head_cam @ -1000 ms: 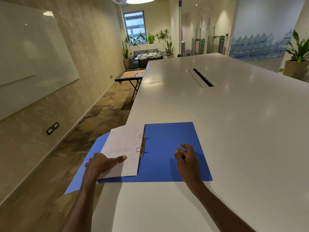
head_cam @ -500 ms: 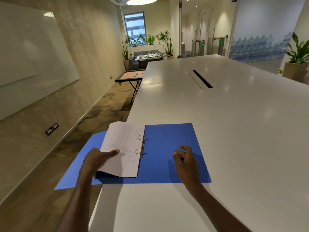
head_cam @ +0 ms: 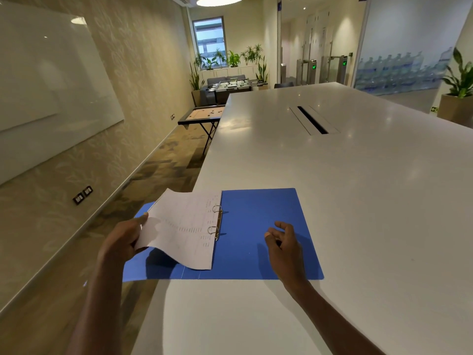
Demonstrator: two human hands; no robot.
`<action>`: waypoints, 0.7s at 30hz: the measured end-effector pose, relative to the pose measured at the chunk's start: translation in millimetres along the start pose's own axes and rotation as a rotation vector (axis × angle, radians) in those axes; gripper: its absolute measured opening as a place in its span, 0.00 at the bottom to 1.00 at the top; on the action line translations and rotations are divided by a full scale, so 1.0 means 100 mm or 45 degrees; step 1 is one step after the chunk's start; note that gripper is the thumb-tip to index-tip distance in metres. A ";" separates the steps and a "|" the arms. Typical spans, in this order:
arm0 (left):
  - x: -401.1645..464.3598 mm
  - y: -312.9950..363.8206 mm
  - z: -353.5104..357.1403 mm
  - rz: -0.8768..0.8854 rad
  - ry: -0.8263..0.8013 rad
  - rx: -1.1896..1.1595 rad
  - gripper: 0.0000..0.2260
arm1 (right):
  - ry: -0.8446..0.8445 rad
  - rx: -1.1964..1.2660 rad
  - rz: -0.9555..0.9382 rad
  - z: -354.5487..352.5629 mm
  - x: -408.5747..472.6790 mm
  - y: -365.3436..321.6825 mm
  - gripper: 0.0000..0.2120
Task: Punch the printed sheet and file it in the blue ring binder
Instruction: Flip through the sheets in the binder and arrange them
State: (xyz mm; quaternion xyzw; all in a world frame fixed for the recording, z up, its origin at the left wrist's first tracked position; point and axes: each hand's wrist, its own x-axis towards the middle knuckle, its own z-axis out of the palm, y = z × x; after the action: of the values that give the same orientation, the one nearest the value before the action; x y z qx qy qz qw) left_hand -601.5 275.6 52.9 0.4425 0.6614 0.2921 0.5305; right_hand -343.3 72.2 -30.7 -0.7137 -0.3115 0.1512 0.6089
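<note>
Under both our hands, the white table carries the open blue ring binder, steadied by our right hand, loosely curled and holding nothing. Our left hand pinches the printed sheet, lifting its outer edge, likely to settle it; its punched edge sits threaded on the rings.

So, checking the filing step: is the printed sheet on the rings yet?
On the rings: the white printed sheet is threaded on the blue binder's metal rings, its free edge lifted by the left hand.
</note>
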 end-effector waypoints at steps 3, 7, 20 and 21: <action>-0.02 0.00 0.02 0.061 -0.014 0.092 0.16 | 0.001 0.009 0.004 0.00 0.00 0.01 0.14; -0.08 0.05 0.03 0.180 -0.011 0.105 0.15 | -0.004 0.013 0.007 0.00 0.00 0.02 0.15; -0.67 0.57 0.50 0.592 -0.318 0.024 0.09 | 0.013 -0.014 -0.013 -0.01 0.01 0.02 0.13; -0.74 0.58 0.58 0.618 -0.353 0.050 0.08 | 0.013 -0.022 -0.016 -0.01 0.01 0.03 0.13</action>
State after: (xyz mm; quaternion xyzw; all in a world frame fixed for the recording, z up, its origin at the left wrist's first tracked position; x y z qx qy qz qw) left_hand -526.1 230.1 120.1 0.6338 0.4628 0.3343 0.5219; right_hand -340.8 71.9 -32.8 -0.7177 -0.3140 0.1410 0.6054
